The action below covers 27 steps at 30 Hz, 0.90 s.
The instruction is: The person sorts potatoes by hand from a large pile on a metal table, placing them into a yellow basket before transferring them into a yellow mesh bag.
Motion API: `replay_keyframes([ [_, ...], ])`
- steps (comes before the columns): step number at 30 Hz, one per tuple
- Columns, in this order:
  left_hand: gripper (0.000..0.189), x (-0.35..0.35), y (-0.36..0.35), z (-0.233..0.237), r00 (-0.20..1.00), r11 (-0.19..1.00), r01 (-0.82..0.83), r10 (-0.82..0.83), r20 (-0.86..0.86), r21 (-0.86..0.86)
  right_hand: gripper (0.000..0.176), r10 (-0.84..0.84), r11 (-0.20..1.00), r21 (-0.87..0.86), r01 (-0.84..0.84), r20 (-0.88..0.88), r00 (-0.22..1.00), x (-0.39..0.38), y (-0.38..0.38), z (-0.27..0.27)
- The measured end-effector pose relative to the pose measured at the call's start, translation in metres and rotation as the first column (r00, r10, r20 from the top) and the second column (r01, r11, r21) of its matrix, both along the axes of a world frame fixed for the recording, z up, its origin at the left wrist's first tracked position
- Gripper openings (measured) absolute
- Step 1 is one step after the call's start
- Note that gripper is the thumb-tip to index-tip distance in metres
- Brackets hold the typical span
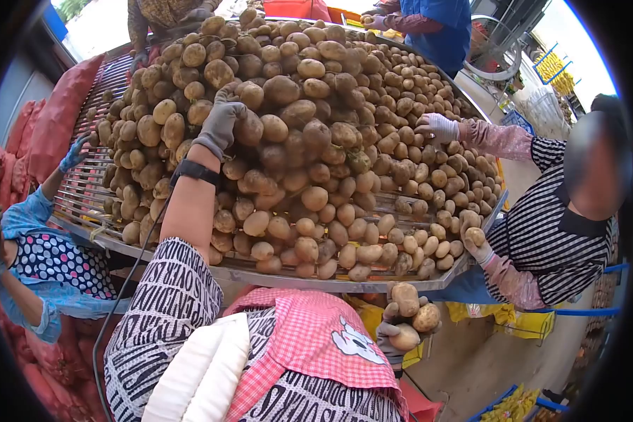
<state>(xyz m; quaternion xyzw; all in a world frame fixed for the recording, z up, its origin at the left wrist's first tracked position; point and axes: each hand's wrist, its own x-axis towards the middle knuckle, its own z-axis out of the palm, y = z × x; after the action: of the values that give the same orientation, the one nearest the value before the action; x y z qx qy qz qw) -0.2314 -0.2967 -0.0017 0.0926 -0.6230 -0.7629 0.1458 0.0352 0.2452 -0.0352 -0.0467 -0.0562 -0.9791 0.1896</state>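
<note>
My left hand (pixel 221 123), in a grey glove with a black band at the wrist, reaches into a large heap of potatoes (pixel 316 199). Its thumb and fingers are closed against a potato (pixel 250 94) in the pile; some fingertips are hidden. Low on the right, beyond the table's near edge, my right hand (pixel 389 330) is also gloved in grey. It is closed around several potatoes (pixel 405 299), bunched together over the floor. Brown, earthy potatoes of mixed sizes cover most of the slatted metal sorting table (pixel 77 184).
A person in a striped top (pixel 541 225) stands at the right, one gloved hand (pixel 475 243) holding a potato. Another in blue sleeves (pixel 56 274) is at the left; two more work across the table. Red sacks (pixel 53 359) line the left, yellow bags (pixel 527 325) the right.
</note>
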Motion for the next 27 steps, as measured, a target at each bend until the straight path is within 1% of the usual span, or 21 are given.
replay_keyframes([
  [1,0.072,-0.008,0.003,0.008,1.0,1.0,0.001,-0.001,-0.003,0.0,0.07,-0.001,1.0,0.004,0.001,0.0,1.0,0.001,0.001,-0.001],
  [3,0.061,-0.02,0.019,0.026,0.979,0.986,0.005,0.029,0.2,-0.168,0.069,-0.004,1.0,0.009,0.004,0.005,1.0,0.003,0.004,0.0],
  [4,0.045,-0.013,0.034,0.054,0.929,0.983,0.077,-0.01,0.369,-0.165,0.069,-0.004,1.0,0.014,0.004,0.004,1.0,0.004,0.005,-0.001],
  [5,0.045,-0.018,0.028,0.046,0.931,0.983,0.075,-0.01,0.365,-0.165,0.068,-0.003,1.0,0.018,0.003,0.002,1.0,0.004,0.006,-0.002],
  [6,0.04,-0.029,0.016,0.032,0.954,0.909,0.128,-0.004,0.299,-0.396,0.068,-0.004,1.0,0.018,0.004,0.002,1.0,0.005,0.006,-0.002],
  [7,0.034,-0.038,0.006,0.022,0.972,0.78,0.158,-0.013,0.236,-0.606,0.067,-0.002,1.0,0.017,0.002,0.001,1.0,0.006,0.006,-0.003],
  [8,0.027,-0.042,0.005,0.02,0.954,0.882,0.175,-0.042,0.297,-0.438,0.067,0.001,1.0,0.015,-0.001,0.004,1.0,0.007,0.006,-0.003],
  [9,0.027,-0.046,0.001,0.018,0.954,0.88,0.173,-0.039,0.296,-0.442,0.067,0.0,1.0,0.016,-0.001,0.004,1.0,0.009,0.006,-0.005],
  [11,0.026,-0.053,-0.005,0.012,0.932,0.974,0.16,-0.095,0.351,-0.162,0.066,0.01,1.0,0.005,-0.01,0.004,1.0,0.011,0.004,-0.001],
  [12,0.026,-0.059,-0.011,0.005,0.933,0.974,0.158,-0.092,0.348,-0.165,0.066,0.017,1.0,-0.003,-0.017,0.005,1.0,0.012,0.001,0.004],
  [14,0.018,-0.07,-0.022,-0.009,0.945,0.982,0.18,-0.157,0.287,-0.055,0.066,0.027,0.999,-0.018,-0.027,0.006,1.0,0.011,-0.004,0.014],
  [15,0.018,-0.063,-0.019,-0.001,0.946,0.982,0.182,-0.159,0.283,-0.058,0.066,0.03,0.999,-0.026,-0.03,0.005,1.0,0.01,-0.006,0.016],
  [17,0.024,-0.033,0.006,0.032,0.935,0.989,0.116,-0.079,0.345,-0.088,0.066,0.014,1.0,-0.025,-0.014,0.0,1.0,0.013,-0.004,0.014],
  [18,0.024,-0.028,0.003,0.028,0.936,0.988,0.126,-0.087,0.341,-0.092,0.066,0.001,1.0,-0.025,-0.001,0.004,1.0,0.017,-0.003,0.013],
  [19,0.027,-0.022,-0.007,0.021,0.944,0.969,0.169,-0.212,0.252,0.18,0.066,-0.012,1.0,-0.028,0.012,0.007,1.0,0.021,-0.001,0.013],
  [20,0.03,-0.02,-0.013,0.014,0.941,0.872,0.225,-0.31,0.134,0.435,0.067,-0.028,0.999,-0.027,0.028,0.011,1.0,0.026,0.001,0.012],
  [21,0.03,-0.011,-0.007,0.016,0.937,0.869,0.239,-0.323,0.132,0.432,0.067,-0.047,0.998,-0.028,0.047,0.016,0.999,0.031,0.004,0.011],
  [23,0.033,0.033,0.014,0.03,0.953,0.842,0.298,-0.29,-0.088,0.45,0.067,-0.083,0.997,-0.011,0.083,0.03,0.996,0.04,0.007,0.01],
  [24,0.035,0.055,0.034,0.054,0.92,0.695,0.373,-0.36,-0.152,0.615,0.067,-0.103,0.995,-0.002,0.103,0.044,0.994,0.046,0.01,0.01],
  [25,0.035,0.06,0.04,0.047,0.918,0.689,0.374,-0.37,-0.143,0.621,0.067,-0.123,0.992,0.002,0.123,0.055,0.991,0.05,0.013,0.009],
  [27,0.043,0.06,0.054,0.033,0.832,0.554,0.54,-0.468,-0.299,0.633,0.068,-0.178,0.984,0.021,0.176,0.083,0.981,0.064,0.02,0.009],
])
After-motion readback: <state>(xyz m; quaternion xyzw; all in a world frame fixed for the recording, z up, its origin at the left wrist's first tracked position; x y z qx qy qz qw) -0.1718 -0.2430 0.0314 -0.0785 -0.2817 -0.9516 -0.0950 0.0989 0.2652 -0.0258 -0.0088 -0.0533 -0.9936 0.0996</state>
